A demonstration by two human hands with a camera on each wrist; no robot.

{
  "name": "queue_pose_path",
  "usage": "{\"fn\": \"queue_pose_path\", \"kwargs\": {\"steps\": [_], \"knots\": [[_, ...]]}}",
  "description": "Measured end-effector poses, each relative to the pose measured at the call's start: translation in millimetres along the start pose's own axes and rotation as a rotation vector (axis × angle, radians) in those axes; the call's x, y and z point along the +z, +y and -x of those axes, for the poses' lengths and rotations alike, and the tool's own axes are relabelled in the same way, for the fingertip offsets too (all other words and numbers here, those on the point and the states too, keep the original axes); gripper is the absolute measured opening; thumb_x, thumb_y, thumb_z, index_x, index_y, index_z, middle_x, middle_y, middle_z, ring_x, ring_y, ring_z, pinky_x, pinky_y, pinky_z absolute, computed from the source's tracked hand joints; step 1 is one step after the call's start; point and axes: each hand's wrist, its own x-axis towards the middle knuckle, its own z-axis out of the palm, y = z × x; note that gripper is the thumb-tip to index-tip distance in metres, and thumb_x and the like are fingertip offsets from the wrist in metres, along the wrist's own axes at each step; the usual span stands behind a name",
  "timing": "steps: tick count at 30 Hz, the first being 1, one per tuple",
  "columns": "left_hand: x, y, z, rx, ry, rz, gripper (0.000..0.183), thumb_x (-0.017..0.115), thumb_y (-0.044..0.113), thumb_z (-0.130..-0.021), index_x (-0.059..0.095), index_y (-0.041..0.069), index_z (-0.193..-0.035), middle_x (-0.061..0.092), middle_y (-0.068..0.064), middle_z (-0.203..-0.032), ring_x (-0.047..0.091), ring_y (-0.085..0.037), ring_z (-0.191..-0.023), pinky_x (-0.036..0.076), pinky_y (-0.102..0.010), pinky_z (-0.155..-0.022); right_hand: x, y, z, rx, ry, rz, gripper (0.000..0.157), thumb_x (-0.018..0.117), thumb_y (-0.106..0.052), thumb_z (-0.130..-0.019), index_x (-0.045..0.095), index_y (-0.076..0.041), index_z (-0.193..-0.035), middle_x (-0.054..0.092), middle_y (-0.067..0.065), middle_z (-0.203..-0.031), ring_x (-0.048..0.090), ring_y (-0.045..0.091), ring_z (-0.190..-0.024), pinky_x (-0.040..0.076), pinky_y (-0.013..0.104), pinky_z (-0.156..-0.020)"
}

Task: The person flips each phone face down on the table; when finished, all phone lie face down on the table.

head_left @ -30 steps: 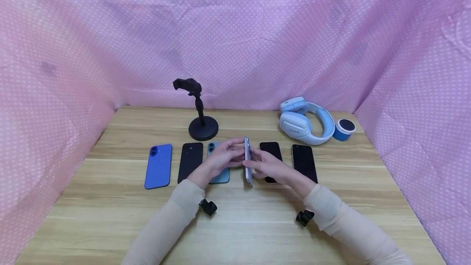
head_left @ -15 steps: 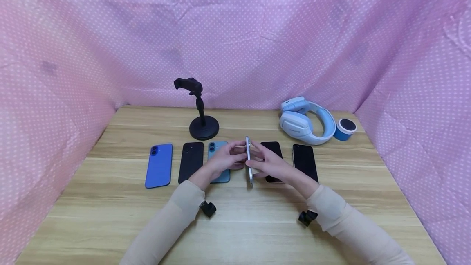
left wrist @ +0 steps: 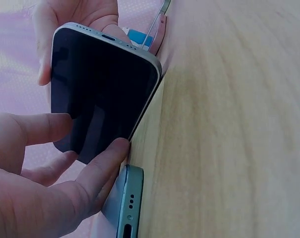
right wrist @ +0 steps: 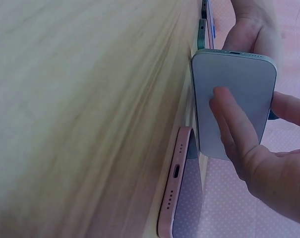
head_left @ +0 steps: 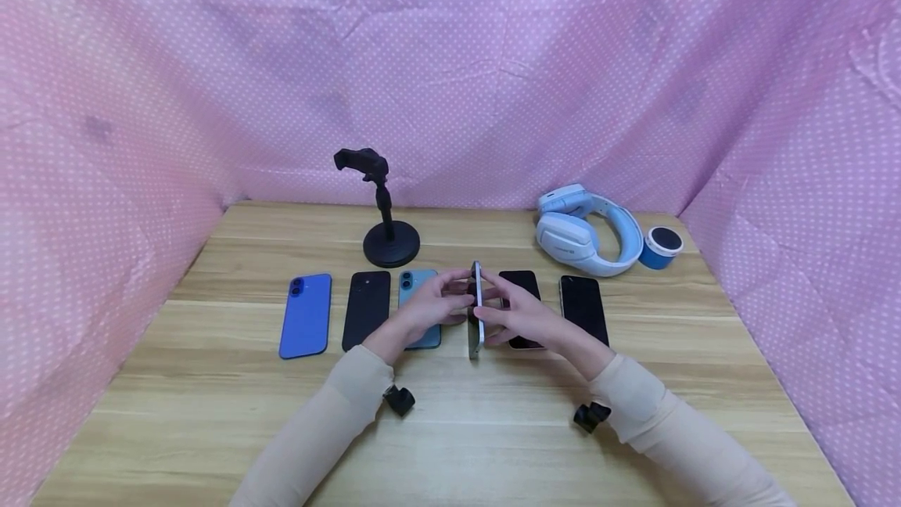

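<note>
In the head view a silver-edged smartphone (head_left: 476,319) stands on its long side between both hands. Its black screen (left wrist: 102,84) faces my left hand (head_left: 432,303). Fairly straight fingers of that hand touch the screen near the far end. My right hand (head_left: 517,311) is on the other side, fingers against the pale back (right wrist: 239,74) and thumb at the upper edge. Under the left hand lies a teal phone (head_left: 425,336), camera side up. A phone (head_left: 522,285) with a dark face and pink edge lies beneath the right hand.
A blue phone (head_left: 306,319) and a black phone (head_left: 366,307) lie at left, another dark phone (head_left: 583,307) at right. Behind them stand a black phone stand (head_left: 391,244), pale blue headphones (head_left: 566,237) and a small blue speaker (head_left: 658,257). Pink cloth (head_left: 450,61) hangs around the table.
The upright smartphone has tipped slightly, so its dark screen side shows now where its pale back side showed before. Both hands stay almost in place around it.
</note>
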Motion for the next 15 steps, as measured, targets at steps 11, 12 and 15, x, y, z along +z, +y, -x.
{"fn": "queue_pose_path", "kwargs": {"steps": [11,12,15], "knots": [[-8.0,3.3,4.2,0.012,0.013,-0.047,0.059,0.064,0.013,-0.101,0.041,0.009,-0.155,0.043,-0.018,-0.152,0.05,-0.031,-0.134,0.049,-0.047,-0.104,-4.3,0.3,0.8,-0.004,0.022,0.04,0.074,0.055,-0.007,-0.105,0.011,-0.011,-0.164,0.036,0.034,-0.146,0.056,0.05,-0.12,0.06,0.049,-0.08],[-8.2,3.2,4.7,0.014,0.015,-0.052,0.059,0.065,0.013,-0.101,0.041,0.009,-0.154,0.044,-0.017,-0.152,0.049,-0.031,-0.135,0.049,-0.046,-0.104,-4.3,0.1,0.7,-0.003,0.025,0.039,0.074,0.055,-0.007,-0.105,0.011,-0.011,-0.164,0.037,0.033,-0.146,0.056,0.05,-0.12,0.06,0.049,-0.08],[-7.6,2.2,6.3,0.02,0.019,-0.055,0.058,0.065,0.014,-0.1,0.042,0.009,-0.154,0.045,-0.017,-0.152,0.048,-0.031,-0.136,0.048,-0.045,-0.105,-4.5,1.2,0.5,-0.001,0.031,0.046,0.074,0.056,-0.005,-0.105,0.011,-0.011,-0.164,0.038,0.033,-0.145,0.056,0.049,-0.12,0.06,0.049,-0.08]]}}
